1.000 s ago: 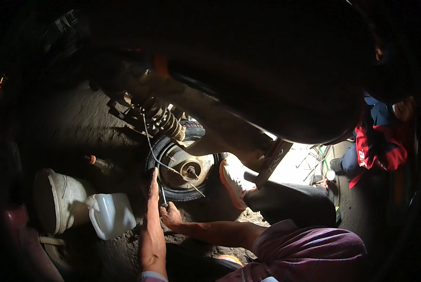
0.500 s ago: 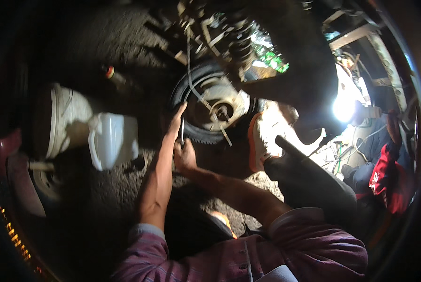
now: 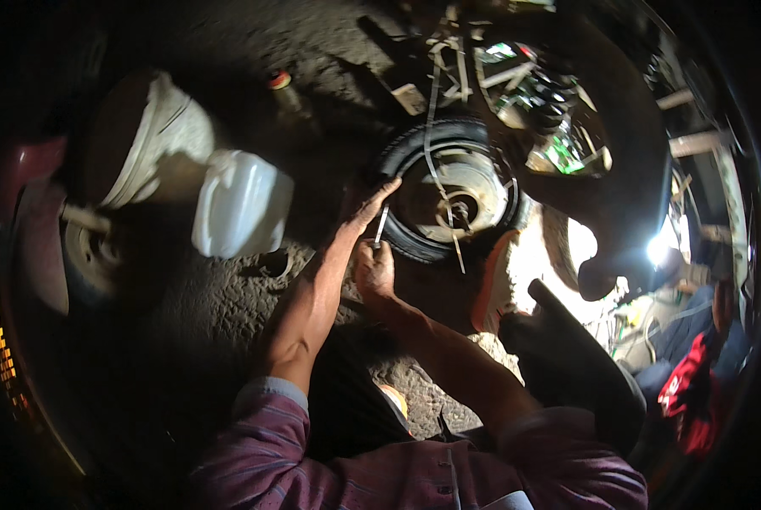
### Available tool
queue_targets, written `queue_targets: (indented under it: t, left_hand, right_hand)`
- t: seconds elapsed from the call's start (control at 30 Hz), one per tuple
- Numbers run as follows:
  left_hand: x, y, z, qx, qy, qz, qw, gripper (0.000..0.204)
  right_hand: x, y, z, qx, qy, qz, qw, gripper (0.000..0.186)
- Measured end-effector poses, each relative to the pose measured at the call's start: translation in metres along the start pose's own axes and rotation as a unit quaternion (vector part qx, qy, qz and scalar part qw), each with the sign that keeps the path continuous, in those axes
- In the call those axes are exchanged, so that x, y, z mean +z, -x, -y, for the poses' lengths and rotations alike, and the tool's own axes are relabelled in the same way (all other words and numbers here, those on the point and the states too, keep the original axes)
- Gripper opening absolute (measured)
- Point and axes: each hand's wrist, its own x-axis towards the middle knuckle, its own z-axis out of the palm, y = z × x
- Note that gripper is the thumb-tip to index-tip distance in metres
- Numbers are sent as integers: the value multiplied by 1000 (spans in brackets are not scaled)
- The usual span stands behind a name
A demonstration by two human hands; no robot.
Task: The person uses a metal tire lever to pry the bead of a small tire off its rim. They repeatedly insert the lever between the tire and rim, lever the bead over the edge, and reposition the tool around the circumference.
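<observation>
While the left hand (image 3: 375, 206) reaches far out with its fingers straight and uncurled at the left edge of a black tyre (image 3: 414, 246), the right hand (image 3: 374, 269) is closed around the near end of a thin metal rod (image 3: 382, 224). I cannot tell whether the left fingers touch the rod or the tyre. The rod slants up between the hands, just left of the tyre, which lies beyond them around a worn metal brake drum (image 3: 481, 194). A pale cable (image 3: 432, 119) runs from the far side across the drum. To the left sit a translucent white jug (image 3: 249, 204) and, just beyond it, a tipped pale bucket (image 3: 176, 140). Far right of the hands stands a dark coil spring (image 3: 550, 87); farther right, a bright lamp (image 3: 658, 251) glares near a co-worker's red garment (image 3: 695, 395).
</observation>
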Motion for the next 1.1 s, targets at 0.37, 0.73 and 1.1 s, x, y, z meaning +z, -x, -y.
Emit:
queue_targets:
  t: [0.37, 0.73, 1.1]
  left_hand:
    - [-65, -11, 56, 207, -380, 106, 896, 72]
    - [-75, -24, 68, 163, -537, -68, 825, 85]
    - [-15, 24, -53, -108, -40, 71, 991, 104]
  right_hand:
    - [-10, 0, -2, 10, 99, -9, 995, 17]
    - [-14, -4, -17, -92, 167, 33, 981, 9]
    - [-6, 10, 31, 101, 89, -4, 991, 16]
